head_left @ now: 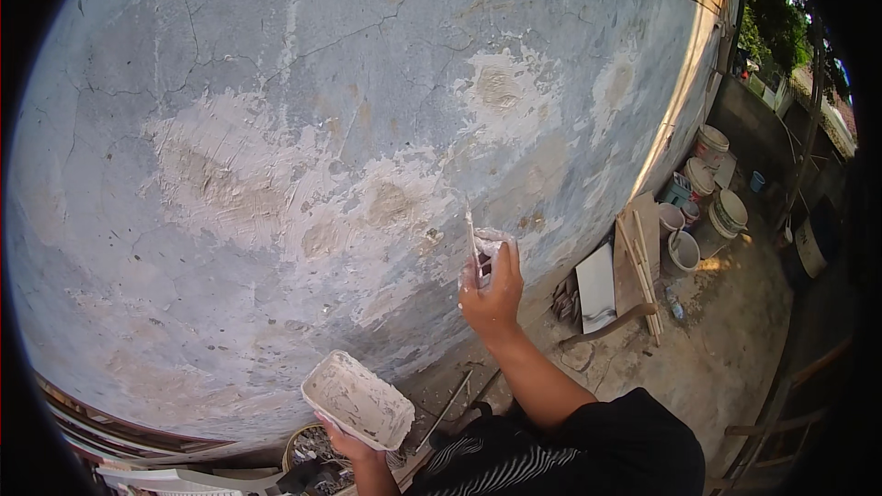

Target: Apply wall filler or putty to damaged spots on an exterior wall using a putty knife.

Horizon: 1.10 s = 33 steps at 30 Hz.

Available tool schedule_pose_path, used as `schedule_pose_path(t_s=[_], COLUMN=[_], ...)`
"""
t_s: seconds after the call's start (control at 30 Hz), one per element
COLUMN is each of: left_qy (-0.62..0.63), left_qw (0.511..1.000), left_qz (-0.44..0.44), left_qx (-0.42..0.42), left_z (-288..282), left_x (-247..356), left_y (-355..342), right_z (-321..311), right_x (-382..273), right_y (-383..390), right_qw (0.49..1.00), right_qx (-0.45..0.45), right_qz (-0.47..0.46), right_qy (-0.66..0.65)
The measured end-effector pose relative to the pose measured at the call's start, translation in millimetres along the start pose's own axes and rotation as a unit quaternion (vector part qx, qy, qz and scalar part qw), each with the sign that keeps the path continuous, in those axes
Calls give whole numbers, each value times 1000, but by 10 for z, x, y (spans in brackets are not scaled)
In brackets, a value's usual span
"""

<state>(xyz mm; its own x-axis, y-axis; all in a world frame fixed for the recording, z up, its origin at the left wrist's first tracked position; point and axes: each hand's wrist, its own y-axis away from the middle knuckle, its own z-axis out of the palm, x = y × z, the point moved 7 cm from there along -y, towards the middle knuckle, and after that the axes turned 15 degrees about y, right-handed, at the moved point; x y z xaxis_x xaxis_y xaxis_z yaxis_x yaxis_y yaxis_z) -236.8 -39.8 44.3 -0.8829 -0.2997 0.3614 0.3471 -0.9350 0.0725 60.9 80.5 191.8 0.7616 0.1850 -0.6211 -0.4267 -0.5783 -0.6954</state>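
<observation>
My right hand (494, 301) is closed round a putty knife (471, 231) smeared with white filler. The knife's thin edge points up and is at or very near the wall (322, 0); whether it touches I cannot tell. White filler also coats the fingers of that hand. Lower left, my left hand (344, 444) grips a shallow rectangular tub (363, 404) from beneath, its inside streaked with off-white paste. Pale filler covers the cracked blue-grey wall in rough patches, with a wide patch (225, 179) at left and a smaller one (501, 87) higher up.
Several buckets (682, 253) stand along the wall's foot at right. Nearer are wooden strips (640, 266), a white board (597, 289) and a curved wooden piece (611, 326) on the concrete floor. A round container (299, 445) of debris sits below the tub.
</observation>
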Motion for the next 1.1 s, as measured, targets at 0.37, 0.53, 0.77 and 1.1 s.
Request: schedule_pose_path(t_s=[0.37,0.53,0.77,1.1], left_qy=[27,17,-3,12], left_qw=[997,999,999,1000], left_qz=[10,-33,-31,10], left_qx=[71,10,15,4], left_z=[-96,228,170,136], left_x=[32,-188,-292,-114], left_y=[48,0,9,166], right_z=[325,171,6,-91], right_x=[-594,-458,551,164], right_y=[263,415,157,-153], right_qw=[993,975,966,981], right_qx=[-46,-88,-85,-8], right_qz=[-108,-190,94,17], right_qy=[-13,-75,-223,-192])
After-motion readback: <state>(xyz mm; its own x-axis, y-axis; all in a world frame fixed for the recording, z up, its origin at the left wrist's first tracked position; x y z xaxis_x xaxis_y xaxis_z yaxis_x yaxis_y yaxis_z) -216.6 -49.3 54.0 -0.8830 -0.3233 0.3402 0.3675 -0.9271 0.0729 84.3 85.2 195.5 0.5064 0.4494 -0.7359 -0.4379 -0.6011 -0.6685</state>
